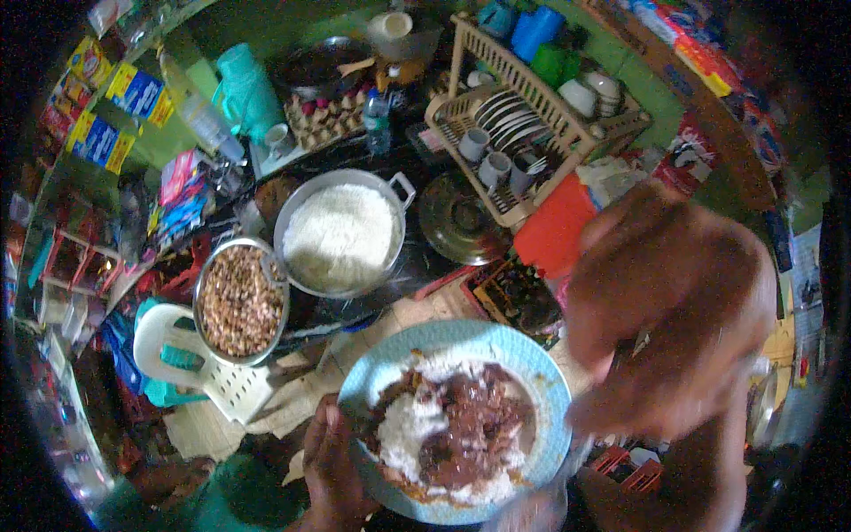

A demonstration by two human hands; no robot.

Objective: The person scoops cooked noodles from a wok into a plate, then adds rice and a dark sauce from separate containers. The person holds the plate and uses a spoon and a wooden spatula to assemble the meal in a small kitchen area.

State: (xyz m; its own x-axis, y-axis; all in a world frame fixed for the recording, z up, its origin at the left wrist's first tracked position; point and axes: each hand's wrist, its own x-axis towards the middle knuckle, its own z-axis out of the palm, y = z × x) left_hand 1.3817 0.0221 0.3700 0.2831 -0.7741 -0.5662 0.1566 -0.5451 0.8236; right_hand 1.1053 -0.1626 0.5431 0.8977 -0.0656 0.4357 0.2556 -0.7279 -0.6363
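A light-blue-rimmed plate [553,425] is tilted towards me, with my left hand [338,459] gripping its left rim. On the plate lie white rice [409,425] and a wet reddish-brown stew [488,425], partly mixed. My right hand [671,306] is raised close to the camera, right of and above the plate. It is blurred, its fingers bent towards the left; whether it pinches anything is hidden.
A metal pot of white rice [342,233] and a pot of brown, bean-like food [241,302] stand ahead. Around them are a pot lid [459,219], a dish rack [525,133], a bottle [377,123], a teal flask [246,86], an egg tray [326,120] and a white plastic chair [233,386].
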